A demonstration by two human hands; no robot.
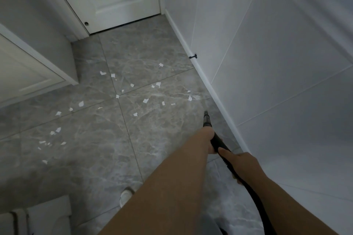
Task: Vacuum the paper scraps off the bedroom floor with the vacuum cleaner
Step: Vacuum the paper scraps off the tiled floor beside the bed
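- Gripping the black vacuum wand [207,120] with both hands: the left hand [207,140] clamps it further forward, the right hand [236,162] wraps the hose [254,196] end nearer the body.
- Its nozzle tip hovers near the right wall's skirting board [214,89], just short of the nearest scraps.
- White paper scraps [146,100] lie scattered over the grey tiled floor [95,158], from far right by the skirting board to near left.
- Best, I judge, to lower the tip and sweep slowly leftward, scrap by scrap.
- No bin or container shows.

Head-worn, angled down at floor [91,158]
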